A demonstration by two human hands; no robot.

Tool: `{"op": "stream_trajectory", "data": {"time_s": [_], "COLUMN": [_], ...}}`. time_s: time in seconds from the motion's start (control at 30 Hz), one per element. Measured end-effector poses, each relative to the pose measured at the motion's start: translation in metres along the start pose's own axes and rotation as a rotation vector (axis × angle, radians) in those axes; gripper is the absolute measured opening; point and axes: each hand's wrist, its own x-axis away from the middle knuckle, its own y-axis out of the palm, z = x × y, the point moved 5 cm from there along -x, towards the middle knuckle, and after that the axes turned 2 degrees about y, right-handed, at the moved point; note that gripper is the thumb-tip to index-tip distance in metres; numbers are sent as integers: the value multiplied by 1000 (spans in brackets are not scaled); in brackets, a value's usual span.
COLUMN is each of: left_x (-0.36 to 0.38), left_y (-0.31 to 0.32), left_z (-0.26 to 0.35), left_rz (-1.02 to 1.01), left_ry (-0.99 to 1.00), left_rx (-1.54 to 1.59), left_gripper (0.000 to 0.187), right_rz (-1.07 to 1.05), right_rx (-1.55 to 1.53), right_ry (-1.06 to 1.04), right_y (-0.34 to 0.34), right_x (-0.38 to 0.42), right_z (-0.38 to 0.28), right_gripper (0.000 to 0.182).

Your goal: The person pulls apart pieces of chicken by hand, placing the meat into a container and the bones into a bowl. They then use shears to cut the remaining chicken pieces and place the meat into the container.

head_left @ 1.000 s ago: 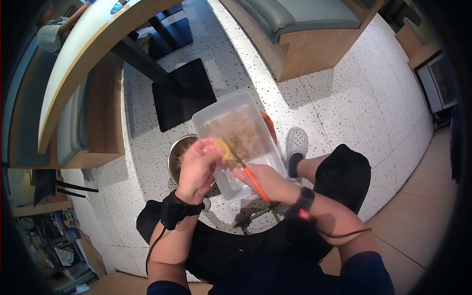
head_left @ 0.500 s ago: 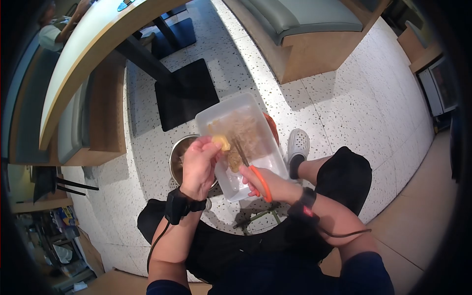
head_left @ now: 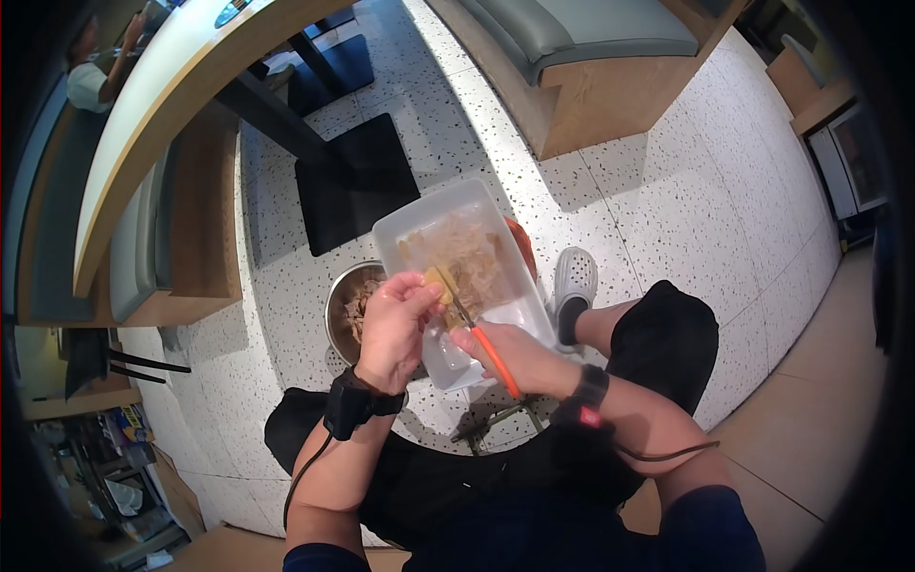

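My left hand (head_left: 396,319) pinches a yellowish piece of food (head_left: 437,284) whose exact kind I cannot make out. In my right hand (head_left: 510,353) are orange-handled scissors (head_left: 495,358), fingers wrapped round the grips. Their blades lie against the yellowish piece and look nearly closed. Both hands are over a white plastic tub (head_left: 489,200), which holds a heap of pale, translucent pieces (head_left: 472,253) toward its far end. Partly behind my left hand stands a round metal bowl (head_left: 333,315) with brownish pieces (head_left: 359,297) in it.
Something orange-red (head_left: 522,250) shows behind the tub's right side. A black table base (head_left: 357,181) stands on the speckled floor ahead, with bench seats (head_left: 610,105) to either side. My shoe (head_left: 576,276) is right of the tub. Another person (head_left: 91,81) is at upper left.
The scissor blades have swung from apart to against the yellowish piece, and the orange handles have come together. My left hand has shifted slightly, showing more of the bowl's contents.
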Motion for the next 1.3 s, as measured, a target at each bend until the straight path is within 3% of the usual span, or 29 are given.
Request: {"op": "stream_trajectory", "data": {"time_s": [0.07, 0.17, 0.5, 0.57, 0.8, 0.9, 0.97, 1.17, 1.3], "left_x": [-1, -2, 4, 5, -1, 1, 2, 2, -1], "left_y": [-1, -3, -2, -2, -11, -8, -7, -7, -10], "left_z": [1, 5, 8, 9, 8, 14, 15, 10, 11], "left_rz": [3, -21, -179, -196, -44, 35, 69, 53, 121], "left_ry": [-14, -21, -189, -193, -63, -16, -1, -7, 68], "left_rx": [11, 17, -85, -79, -27, 13, 30, 3, 44], "left_gripper": [16, 10, 9, 8, 11, 13, 14, 15, 19], "right_rz": [88, 57, 104, 21, -4, -84, -82, -60, -37], "right_rx": [21, 52, -21, -51, -250, -207, -63, 154, 161], "right_ry": [-27, 11, -135, 98, 160, 171, 57, -26, -69], "right_y": [-3, -9, -10, -15, -10, 1, 2, -1, -1], "right_x": [0, 5, 0, 9, -5, -2, -4, 2, 2], "right_z": [1, -9, -7, -17, 5, 7, 8, -9, -8], "right_gripper": [71, 66, 69, 71, 84, 90, 88, 81, 81]}}
